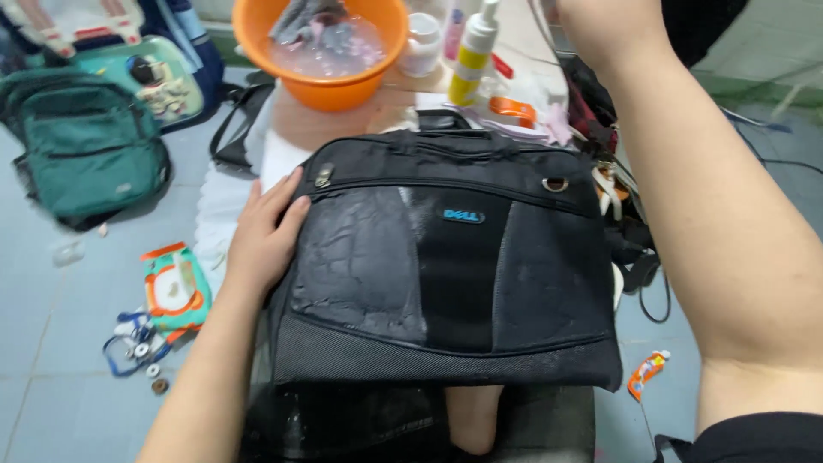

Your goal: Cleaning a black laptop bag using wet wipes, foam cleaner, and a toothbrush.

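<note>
Resting across the person's lap, a black laptop bag (446, 257) is lying with its long axis running left to right. Left hand (261, 236), grip spread flat, is pressing its left edge; the right arm is reaching past the orange basin (330, 81), its grip probably out of view.

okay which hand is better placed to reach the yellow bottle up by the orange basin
Likely the right: that arm stretches up beside the yellow bottle, its hand out of frame. The left hand lies flat on the black bag, steadying it.
</note>
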